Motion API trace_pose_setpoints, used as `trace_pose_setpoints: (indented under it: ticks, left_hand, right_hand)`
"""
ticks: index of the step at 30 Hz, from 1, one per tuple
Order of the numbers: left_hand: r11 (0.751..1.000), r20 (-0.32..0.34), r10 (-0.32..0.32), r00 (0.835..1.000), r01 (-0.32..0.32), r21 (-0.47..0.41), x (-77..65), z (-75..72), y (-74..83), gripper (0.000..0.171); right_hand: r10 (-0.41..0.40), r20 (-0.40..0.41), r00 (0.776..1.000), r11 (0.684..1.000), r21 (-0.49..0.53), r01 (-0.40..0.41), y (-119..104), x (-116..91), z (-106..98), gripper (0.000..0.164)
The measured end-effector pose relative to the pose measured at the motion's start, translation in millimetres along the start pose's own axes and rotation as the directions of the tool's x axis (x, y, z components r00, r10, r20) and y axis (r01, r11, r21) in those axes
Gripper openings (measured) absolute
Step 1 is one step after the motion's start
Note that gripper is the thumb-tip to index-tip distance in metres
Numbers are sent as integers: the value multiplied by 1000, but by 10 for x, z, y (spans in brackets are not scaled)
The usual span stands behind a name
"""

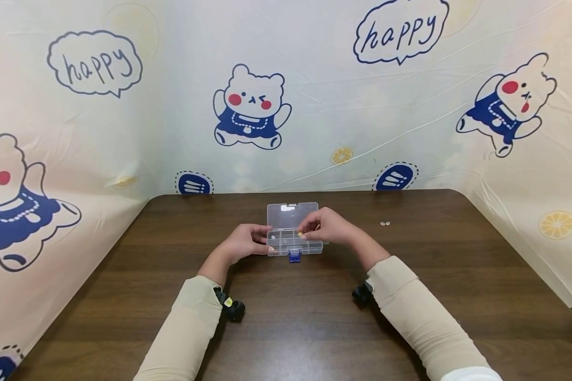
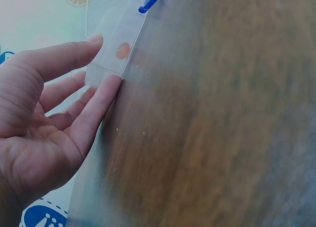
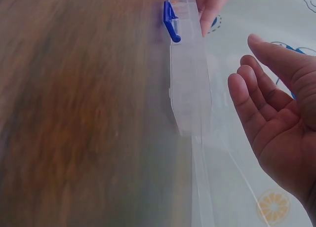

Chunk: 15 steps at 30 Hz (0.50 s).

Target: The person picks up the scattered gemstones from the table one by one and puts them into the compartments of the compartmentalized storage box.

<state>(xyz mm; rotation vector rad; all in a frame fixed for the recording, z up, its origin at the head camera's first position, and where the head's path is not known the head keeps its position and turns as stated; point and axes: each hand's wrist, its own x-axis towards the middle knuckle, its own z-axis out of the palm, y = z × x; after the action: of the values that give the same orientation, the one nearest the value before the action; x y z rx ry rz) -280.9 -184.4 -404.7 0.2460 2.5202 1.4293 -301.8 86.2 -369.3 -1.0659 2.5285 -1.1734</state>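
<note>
A clear plastic compartment box (image 1: pixel 286 248) stands on the table with its lid (image 1: pixel 285 216) raised at the back and a blue latch (image 1: pixel 294 256) at the front. My left hand (image 1: pixel 247 241) grips its left end, thumb at the front corner and fingers behind. Over the compartments, my right hand (image 1: pixel 325 226) pinches a small yellow piece (image 1: pixel 300 234); the right wrist view hides that piece. One left compartment holds a small whitish piece (image 1: pixel 273 237). Through the front wall in the left wrist view shows an orange oval spot (image 2: pixel 123 50).
Two small pale round pieces (image 1: pixel 385 224) lie side by side on the brown table (image 1: pixel 286 317), right of the box. A patterned cloth backdrop (image 1: pixel 314 121) rises behind the table and along both sides.
</note>
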Motion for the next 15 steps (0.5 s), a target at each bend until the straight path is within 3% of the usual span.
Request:
trace_pose_setpoints:
  ticks: [15]
  left_hand:
    - [1000,13,1,1000,-1,-14,-10,-6,-2,64]
  right_hand:
    - [-13,76,997,1000,-24,15,30,213,142,8]
